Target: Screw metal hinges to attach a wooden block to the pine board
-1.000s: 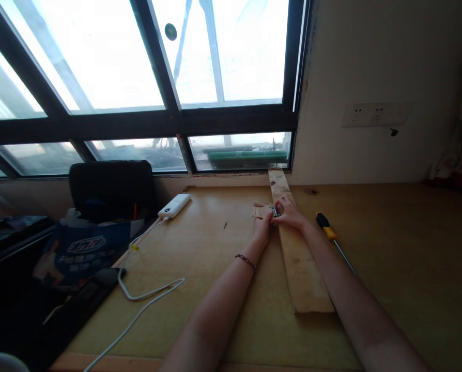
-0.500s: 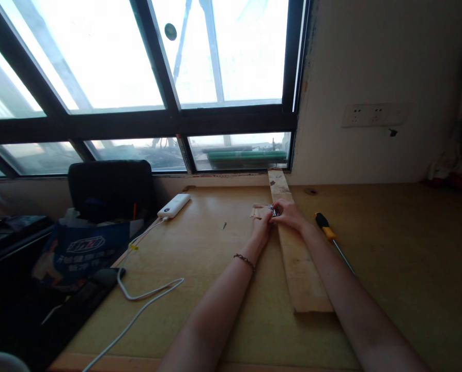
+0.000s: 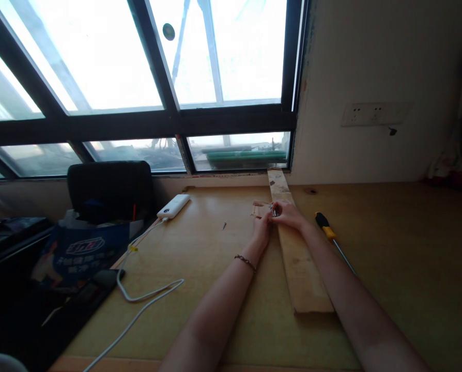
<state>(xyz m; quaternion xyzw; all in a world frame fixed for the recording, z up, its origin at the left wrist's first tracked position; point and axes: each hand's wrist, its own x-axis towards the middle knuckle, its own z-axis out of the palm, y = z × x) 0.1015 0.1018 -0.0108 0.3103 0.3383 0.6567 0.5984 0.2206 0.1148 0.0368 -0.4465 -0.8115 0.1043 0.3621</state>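
Right hand [image 3: 289,213] fingers sit slightly lower than a second ago, pinching a small metal piece [image 3: 275,211]; it's in nearly the same spot, over the board [image 3: 306,274]. Left hand [image 3: 261,230] fingers meet it from the left; can't tell if they grip or just brace. Screw [image 3: 224,226] left of the fingers and screwdriver [image 3: 325,225] right of them, both unmoved on the worktop [image 3: 200,248]. Metal piece mostly covered by fingers, shape unclear. Pale piece [image 3: 259,210] just past left fingers, hard to make out. Screwdriver tip meets right forearm edge, end unclear.
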